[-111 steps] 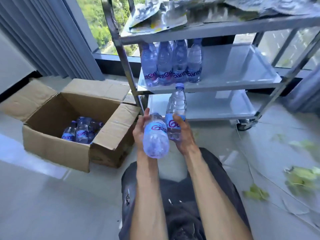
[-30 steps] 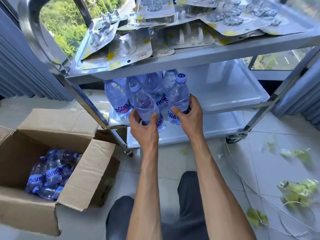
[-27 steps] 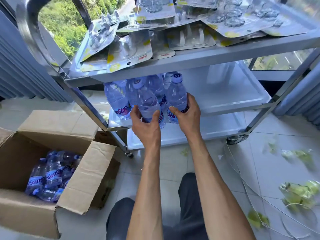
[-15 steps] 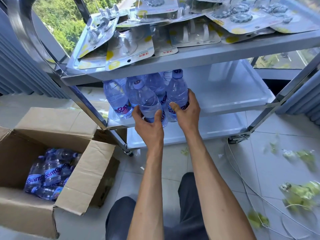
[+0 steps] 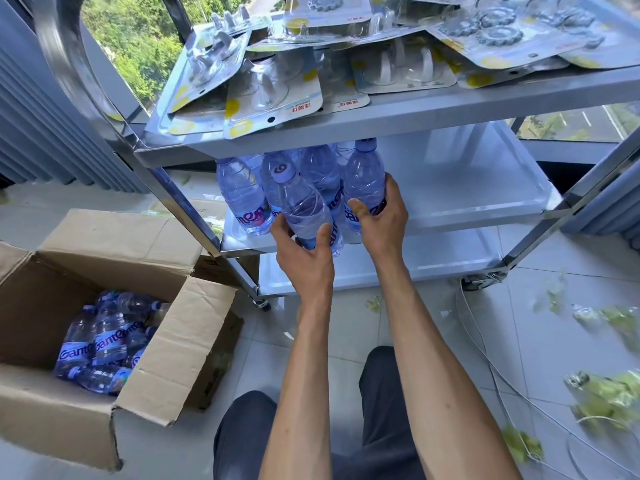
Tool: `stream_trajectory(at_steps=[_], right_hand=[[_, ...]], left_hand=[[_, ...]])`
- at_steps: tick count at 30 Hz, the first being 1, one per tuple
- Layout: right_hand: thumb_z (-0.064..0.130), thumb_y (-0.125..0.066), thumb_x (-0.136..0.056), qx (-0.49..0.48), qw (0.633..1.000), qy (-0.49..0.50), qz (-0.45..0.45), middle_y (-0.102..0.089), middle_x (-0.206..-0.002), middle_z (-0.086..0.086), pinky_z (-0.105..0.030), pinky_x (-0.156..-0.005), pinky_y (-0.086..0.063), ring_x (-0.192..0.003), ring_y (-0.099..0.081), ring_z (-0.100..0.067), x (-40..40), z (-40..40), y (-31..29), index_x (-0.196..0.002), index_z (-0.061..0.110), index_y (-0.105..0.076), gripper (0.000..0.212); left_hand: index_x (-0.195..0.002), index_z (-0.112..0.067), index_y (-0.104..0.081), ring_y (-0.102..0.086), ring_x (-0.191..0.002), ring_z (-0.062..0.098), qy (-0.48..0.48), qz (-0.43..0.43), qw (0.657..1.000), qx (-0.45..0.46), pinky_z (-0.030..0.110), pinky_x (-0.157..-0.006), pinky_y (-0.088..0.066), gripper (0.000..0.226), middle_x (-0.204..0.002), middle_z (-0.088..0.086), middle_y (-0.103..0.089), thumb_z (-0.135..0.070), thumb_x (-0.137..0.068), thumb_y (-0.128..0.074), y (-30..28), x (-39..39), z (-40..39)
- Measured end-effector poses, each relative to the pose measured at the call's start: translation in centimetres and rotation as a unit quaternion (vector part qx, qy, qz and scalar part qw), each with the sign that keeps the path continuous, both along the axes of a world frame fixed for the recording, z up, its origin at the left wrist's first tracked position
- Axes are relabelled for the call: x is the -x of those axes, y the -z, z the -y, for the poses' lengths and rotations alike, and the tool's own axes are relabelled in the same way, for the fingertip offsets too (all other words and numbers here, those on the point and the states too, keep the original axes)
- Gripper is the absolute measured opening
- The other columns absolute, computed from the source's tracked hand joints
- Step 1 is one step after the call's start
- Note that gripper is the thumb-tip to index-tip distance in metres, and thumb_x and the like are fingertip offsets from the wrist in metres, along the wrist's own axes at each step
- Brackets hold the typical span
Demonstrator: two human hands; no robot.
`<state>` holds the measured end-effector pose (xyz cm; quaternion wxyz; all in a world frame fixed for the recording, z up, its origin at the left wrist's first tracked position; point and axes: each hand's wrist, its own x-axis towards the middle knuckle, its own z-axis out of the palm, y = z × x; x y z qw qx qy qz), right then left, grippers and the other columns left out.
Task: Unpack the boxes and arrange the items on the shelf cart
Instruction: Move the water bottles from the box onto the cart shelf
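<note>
Head view, looking down past my forearms at the shelf cart (image 5: 346,129). My left hand (image 5: 304,258) grips one water bottle (image 5: 304,209) low on its body, thumb on the near side and fingers (image 5: 282,230) curled round the far side. The bottle leans back toward me, cap (image 5: 283,172) up, its base just at the front edge of the middle shelf (image 5: 467,199). My right hand (image 5: 379,220) grips a second bottle (image 5: 365,181) around its label band; this one stands nearly upright, a little deeper in on the shelf.

What the next move turns on, as I judge it: both bottles lie straight ahead of my fingers, long axes close to vertical, and the standing cluster of bottles (image 5: 249,199) sits just beside them toward the shelf's left front corner. The left bottle needs tipping upright and sliding in next to that cluster — my left hand is the nearer one for that. The right part of the middle shelf is bare metal.

Writing: the bottle labels show blue-and-purple script, only in part on the shelf — "men" on one. In the cardboard box (image 5: 104,420) on the floor to my left, more bottles (image 5: 100,348) lie on their sides and the label reads "Ganten". The blister packs (image 5: 273,98) on the top shelf carry small red print, too small to read.
</note>
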<state>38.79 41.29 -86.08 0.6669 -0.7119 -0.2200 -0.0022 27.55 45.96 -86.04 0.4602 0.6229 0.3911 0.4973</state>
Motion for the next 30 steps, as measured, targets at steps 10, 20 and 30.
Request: stream_trajectory(at_steps=[10,20,30], right_hand=[[0.012,-0.076,-0.083,-0.005,1.0,0.0,-0.002,-0.065,-0.114,0.001,-0.009,-0.081,-0.049,-0.095,-0.061,0.01,-0.9,-1.3,0.1,-0.127,0.004,-0.054,0.05],[0.021,-0.082,-0.076,0.031,0.997,-0.058,-0.027,-0.063,-0.126,0.004,-0.022,-0.094,-0.052,-0.11,-0.061,-0.007,-1.7,-0.7,0.1,-0.135,0.015,-0.05,0.068],[0.026,-0.062,-0.083,-0.078,0.976,-0.102,-0.173,-0.043,-0.151,-0.001,-0.044,-0.112,-0.039,-0.136,-0.044,-0.015,-2.7,-1.0,0.2,-0.149,0.014,-0.037,0.072]], left_hand=[[-0.131,-0.008,-0.046,-0.062,-0.102,0.0,-0.006,-0.007,1.0,-0.003,0.017,-0.085,-0.052,0.061,-0.123,-0.002,-0.061,-0.014,-0.08,-0.079,0.1,-0.3,0.3],[-0.132,-0.009,-0.046,-0.061,-0.101,-0.004,-0.012,-0.001,1.0,0.004,0.013,-0.084,-0.05,0.062,-0.124,-0.001,-0.062,-0.015,-0.08,-0.079,0.1,-0.4,0.4],[-0.133,-0.009,-0.045,-0.063,-0.104,0.003,-0.004,-0.003,1.0,0.009,0.014,-0.085,-0.051,0.063,-0.126,0.002,-0.062,-0.021,-0.081,-0.079,0.2,-0.3,0.0]])
